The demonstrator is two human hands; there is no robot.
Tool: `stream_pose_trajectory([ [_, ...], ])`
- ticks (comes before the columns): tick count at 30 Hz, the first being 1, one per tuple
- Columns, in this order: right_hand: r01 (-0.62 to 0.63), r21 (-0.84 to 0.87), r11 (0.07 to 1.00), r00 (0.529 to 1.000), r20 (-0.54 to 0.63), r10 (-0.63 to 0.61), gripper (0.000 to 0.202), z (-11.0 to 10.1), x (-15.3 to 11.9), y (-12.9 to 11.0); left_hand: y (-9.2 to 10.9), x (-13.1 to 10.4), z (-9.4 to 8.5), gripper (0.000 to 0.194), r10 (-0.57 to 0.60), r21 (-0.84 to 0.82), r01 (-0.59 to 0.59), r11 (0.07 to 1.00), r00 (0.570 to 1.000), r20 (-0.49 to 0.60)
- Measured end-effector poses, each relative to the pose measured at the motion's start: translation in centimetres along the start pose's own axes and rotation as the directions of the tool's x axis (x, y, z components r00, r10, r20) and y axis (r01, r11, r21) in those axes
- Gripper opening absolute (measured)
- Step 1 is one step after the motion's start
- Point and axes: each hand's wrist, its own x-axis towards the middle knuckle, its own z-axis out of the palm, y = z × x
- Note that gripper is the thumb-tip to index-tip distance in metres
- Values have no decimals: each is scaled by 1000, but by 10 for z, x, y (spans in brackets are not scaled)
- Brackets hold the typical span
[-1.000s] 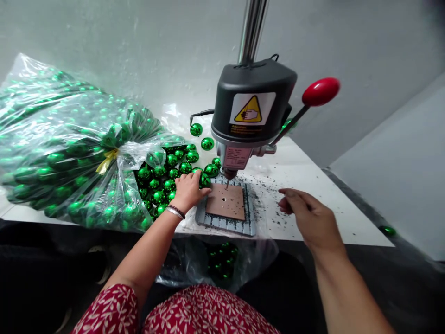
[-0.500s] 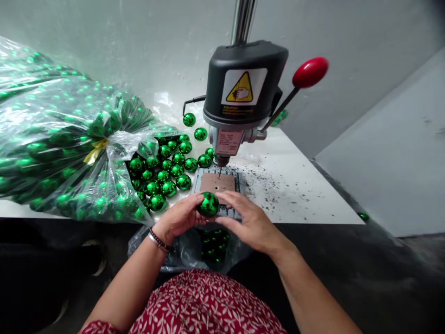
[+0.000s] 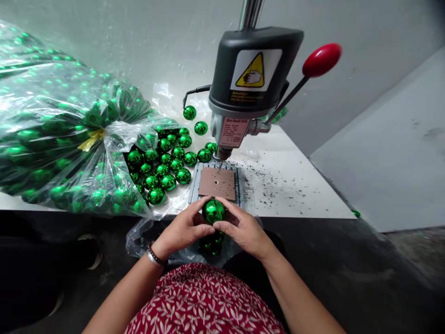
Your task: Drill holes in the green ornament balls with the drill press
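A shiny green ball (image 3: pixel 213 211) is held between my two hands in front of the table edge. My left hand (image 3: pixel 184 228) grips its left side, fingers curved around it. From the other side my right hand (image 3: pixel 243 228) closes on the same ball, with both thumbs meeting below it. Just beyond is a bench drill (image 3: pixel 253 79) with a red-knobbed lever (image 3: pixel 321 60). Its thin bit points down over a brown square board (image 3: pixel 222 183) with a small hole, lying on the grey drill base (image 3: pixel 194 185).
Many loose green balls (image 3: pixel 168 182) lie left of the drill, beside a big clear bag (image 3: pixel 69 139) of them tied with a yellow strip. Dark shavings litter the white table (image 3: pixel 295 185). Below the edge, more balls (image 3: pixel 210 245) sit in another plastic bag (image 3: pixel 139 239).
My right hand has come in and taken hold of the ball, which the left hand held alone before. The ball has shifted slightly toward me, and the view has tilted a little.
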Motion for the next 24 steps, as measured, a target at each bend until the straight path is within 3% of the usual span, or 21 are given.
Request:
stream_pose_trajectory([
  [4,-61,3,998,998,31,61,65,1,-2,-2,-6,2,4,68,110,290,-67,955,985,-136],
  [8,-79,17,997,997,-4,79,57,1,0,-6,2,5,8,59,133,373,-54,926,973,-189],
  [10,-92,29,995,995,-37,93,56,-1,2,-6,9,10,7,50,64,277,1,961,972,-226],
  [12,-114,38,993,990,-83,116,56,-5,4,-4,16,19,4,43,-66,66,88,994,957,-282],
  [15,-154,44,987,976,-148,159,54,-15,6,1,23,41,-5,40,-216,-227,142,963,912,-348],
  [20,-205,74,976,958,-188,215,55,-32,2,9,28,79,-13,34,-255,-360,127,924,908,-334],
  [24,-228,102,968,948,-202,244,57,-37,-1,17,27,94,-11,33,-304,-378,178,909,902,-305],
])
